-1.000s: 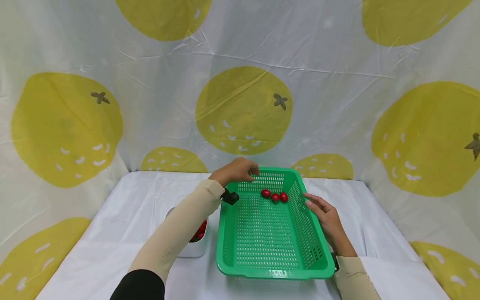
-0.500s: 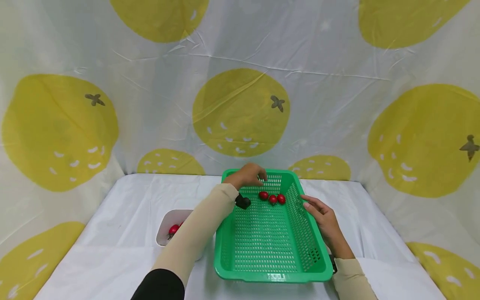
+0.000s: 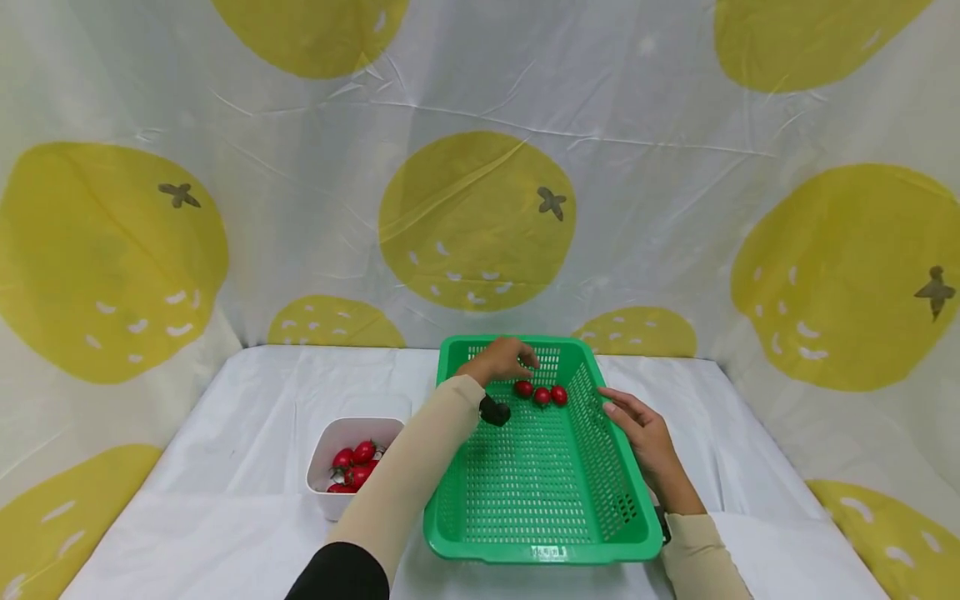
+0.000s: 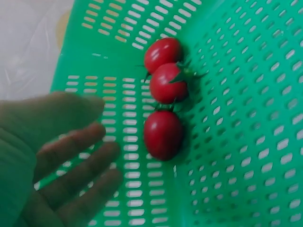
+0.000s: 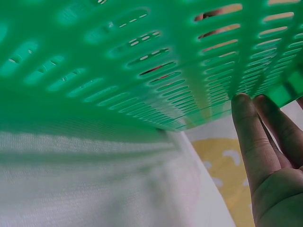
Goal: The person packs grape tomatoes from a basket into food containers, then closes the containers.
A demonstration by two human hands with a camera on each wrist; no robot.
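Note:
A green plastic basket (image 3: 543, 552) with slotted walls stands in front of me. Three red cherry tomatoes lie together on its floor toward the far end; one tomato (image 4: 163, 135) is nearest my left hand (image 3: 501, 360). That hand hovers inside the basket with loosely bent fingers and nothing between them, a little to the left of the tomatoes. My right hand (image 3: 645, 442) is at the basket's right side. Its fairly straight fingers (image 5: 253, 137) touch the outer wall near the rim, as the right wrist view shows.
Left of the basket, a white container (image 3: 318, 454) holds several more cherry tomatoes (image 3: 364, 452), partly hidden behind my left forearm. White cloth (image 3: 247, 417) covers the table. Behind it hangs a curtain (image 3: 637, 125) printed with yellow fruit.
My left hand has moved right and lower, toward the three tomatoes. More of the white container shows beside my forearm. The right hand stays at the basket's side.

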